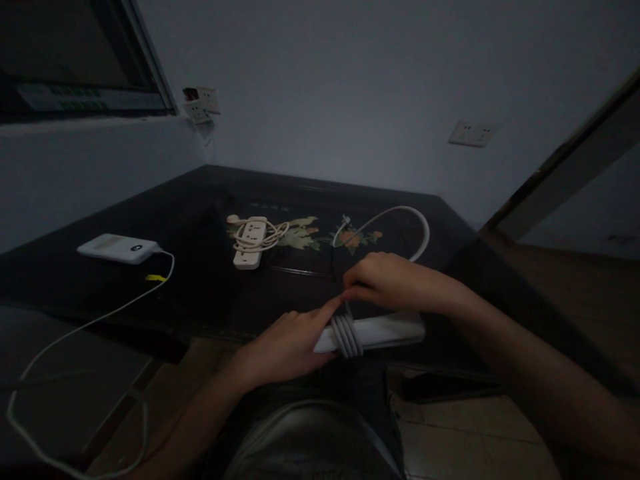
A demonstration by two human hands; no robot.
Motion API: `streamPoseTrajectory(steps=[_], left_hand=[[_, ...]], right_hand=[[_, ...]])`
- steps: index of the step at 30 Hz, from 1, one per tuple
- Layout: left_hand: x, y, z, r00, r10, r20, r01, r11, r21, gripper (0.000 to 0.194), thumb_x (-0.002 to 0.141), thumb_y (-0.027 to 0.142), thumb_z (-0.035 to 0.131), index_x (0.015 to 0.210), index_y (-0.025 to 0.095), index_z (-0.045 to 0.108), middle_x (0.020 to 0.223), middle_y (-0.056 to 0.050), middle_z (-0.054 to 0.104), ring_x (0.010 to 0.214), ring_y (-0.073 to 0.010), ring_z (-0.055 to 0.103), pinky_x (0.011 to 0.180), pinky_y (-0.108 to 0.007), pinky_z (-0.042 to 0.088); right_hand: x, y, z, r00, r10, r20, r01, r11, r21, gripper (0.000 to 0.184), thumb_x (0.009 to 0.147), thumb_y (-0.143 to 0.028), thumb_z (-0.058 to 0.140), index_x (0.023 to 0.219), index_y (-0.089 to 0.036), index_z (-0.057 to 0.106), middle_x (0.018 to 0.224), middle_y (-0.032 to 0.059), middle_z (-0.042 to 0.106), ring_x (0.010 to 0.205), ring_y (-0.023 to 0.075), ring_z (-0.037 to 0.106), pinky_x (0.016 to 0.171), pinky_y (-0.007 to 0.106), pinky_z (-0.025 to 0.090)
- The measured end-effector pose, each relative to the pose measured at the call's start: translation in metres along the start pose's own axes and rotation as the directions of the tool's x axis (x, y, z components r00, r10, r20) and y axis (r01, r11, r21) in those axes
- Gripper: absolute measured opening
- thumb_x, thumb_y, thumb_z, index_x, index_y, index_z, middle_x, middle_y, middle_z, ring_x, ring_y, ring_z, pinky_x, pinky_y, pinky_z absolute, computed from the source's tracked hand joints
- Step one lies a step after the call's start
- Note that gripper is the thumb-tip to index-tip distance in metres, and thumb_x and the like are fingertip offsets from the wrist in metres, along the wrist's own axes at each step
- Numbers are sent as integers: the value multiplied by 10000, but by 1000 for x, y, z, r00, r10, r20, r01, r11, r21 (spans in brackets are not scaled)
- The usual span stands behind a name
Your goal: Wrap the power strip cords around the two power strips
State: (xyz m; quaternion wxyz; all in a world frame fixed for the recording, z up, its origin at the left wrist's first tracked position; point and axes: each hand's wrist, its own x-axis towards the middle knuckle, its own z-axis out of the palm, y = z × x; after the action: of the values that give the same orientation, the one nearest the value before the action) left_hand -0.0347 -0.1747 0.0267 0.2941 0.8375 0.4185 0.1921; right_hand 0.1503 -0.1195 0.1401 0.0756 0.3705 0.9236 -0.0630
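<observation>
One white power-bank-like unit [117, 248] lies flat on the black table [190, 207], well out to the left of both hands. Thin white cable [100, 320] leaves its right end and drops past the near edge; yellow tag [156, 277] just beside it. Wall sockets [207, 100] sit beyond, in the far corner; one faceplate hangs crooked.

Next, cream power strip [249, 257], ahead of the left hand and not touching it. Its own cord is wound round it, plug resting at the far-left end.

Left hand [295, 340]: closed on the left end of a long white bar [393, 330]. Probably another power strip, but can't see a socket face. Bar is at the near table edge, roughly level, running from left palm to below right forearm. Grey-white cord [347, 335] goes round it in several close turns, near the left fingers.

Right hand [390, 280]: above the bar, fingers curled in, apparently pinching cord where it leaves the turns. Fingertips of both hands meet there. Free length loops out beyond the right hand; small plug [346, 220] on the table ahead.

Read: mid-wrap, turns partly laid. Another turn calls for left grip firm, cord tension kept, loop and plug free to follow.

Far right: double wall socket [471, 133], beyond right hand.
</observation>
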Motion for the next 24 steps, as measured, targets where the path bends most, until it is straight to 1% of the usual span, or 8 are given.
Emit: streamPoseTrajectory(steps=[3,7,11,13,15,17,20,24], left_hand=[[8,-8,6,998,-49,-43,50,998,42,688,783,279,609,1416,289,341,1253,-84,615,1041,-295,639,851,-358,465],[14,-9,8,994,-73,-80,76,997,27,669,770,216,591,1393,300,364,1284,-73,588,1121,-290,592,908,-383,445],[13,-7,10,992,-68,-103,62,996,-60,611,766,228,606,1344,295,420,1237,-70,619,1094,-296,604,868,-387,461],[12,-7,12,987,-87,-136,71,990,-121,593,759,237,622,1323,289,446,1200,-69,641,1060,-295,622,865,-387,464],[12,-9,13,976,-118,-182,86,981,-173,605,746,233,636,1320,286,453,1206,-68,640,1053,-294,625,883,-394,460],[13,-12,14,965,-137,-225,89,973,-212,620,738,223,641,1325,288,451,1249,-65,617,1082,-292,610,914,-408,451],[16,-18,13,951,-119,-285,49,970,-239,622,741,190,623,1331,285,449,1300,-61,579,1151,-277,564,980,-423,420],[19,-24,9,927,-84,-364,22,985,-171,668,745,155,593,1372,287,404,1294,-66,556,1151,-253,547,1004,-421,411]], right_hand=[[-1,-6,4,1000,27,-13,-27,998,-63,255,919,-262,501,840,-173,726,745,66,702,670,170,642,547,244,342],[0,-12,7,999,47,-12,-48,989,-143,242,913,-217,495,842,-157,718,778,92,718,694,211,677,549,258,386],[-1,-19,10,999,46,-30,-50,983,-175,167,873,-180,551,841,-172,715,804,93,729,739,246,697,557,276,422],[-1,-22,11,997,64,-30,-69,981,-182,135,853,-169,581,844,-171,716,834,98,735,757,252,702,566,282,434],[-1,-25,13,995,92,-42,-99,977,-188,130,855,-165,585,852,-168,715,865,99,738,764,247,703,570,281,438],[-2,-27,14,991,109,-80,-123,972,-199,142,866,-150,569,853,-164,711,878,95,739,760,233,699,556,271,425],[-5,-30,18,982,88,-167,-125,965,-229,140,849,-103,567,858,-154,697,845,88,734,729,210,683,509,257,369],[-9,-33,30,953,21,-303,-101,963,-250,163,844,-81,538,926,-143,664,763,65,712,678,192,659,475,261,297]])
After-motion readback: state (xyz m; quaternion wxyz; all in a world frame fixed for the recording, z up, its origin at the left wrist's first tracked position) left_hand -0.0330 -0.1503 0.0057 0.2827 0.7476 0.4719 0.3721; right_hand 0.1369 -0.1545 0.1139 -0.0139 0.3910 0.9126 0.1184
